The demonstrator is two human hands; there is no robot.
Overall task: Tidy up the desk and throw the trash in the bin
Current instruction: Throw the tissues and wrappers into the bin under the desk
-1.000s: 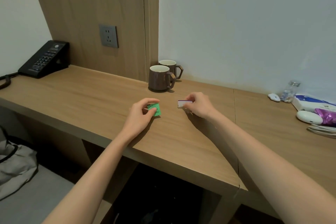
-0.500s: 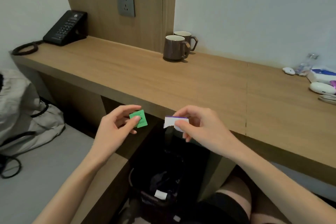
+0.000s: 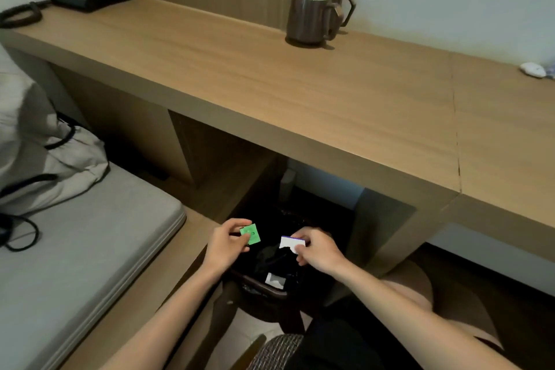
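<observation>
Left hand (image 3: 223, 245) pinches green wrapper (image 3: 250, 234); right hand (image 3: 316, 249) pinches white scrap (image 3: 290, 242). Both hang over the bin (image 3: 258, 284) under the worktop (image 3: 300, 93). Advice: part fingers directly above the opening, centred, low.

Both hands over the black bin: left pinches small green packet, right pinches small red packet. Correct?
Not quite. In the head view the right hand pinches a small white packet with a purple edge, not red. The rest holds.
</observation>
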